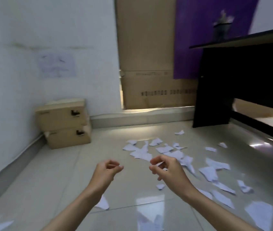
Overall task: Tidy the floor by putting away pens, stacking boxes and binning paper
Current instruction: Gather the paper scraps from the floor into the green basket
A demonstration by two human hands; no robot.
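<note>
Two cardboard boxes are stacked in the left corner against the white wall, the upper box (61,114) resting on the lower box (69,136). Several torn white paper scraps (140,153) lie scattered over the glossy tiled floor, from the middle out to the right and front. My left hand (106,172) hovers above the floor with fingers loosely curled and nothing in it. My right hand (166,169) is held beside it, fingers bent but apart, also holding nothing. No pens are visible.
A black desk (242,80) stands at the right, with a dark cup holding items (221,29) on its top. A tall cardboard sheet (149,64) leans against the back wall. A low grey skirting runs along the left wall.
</note>
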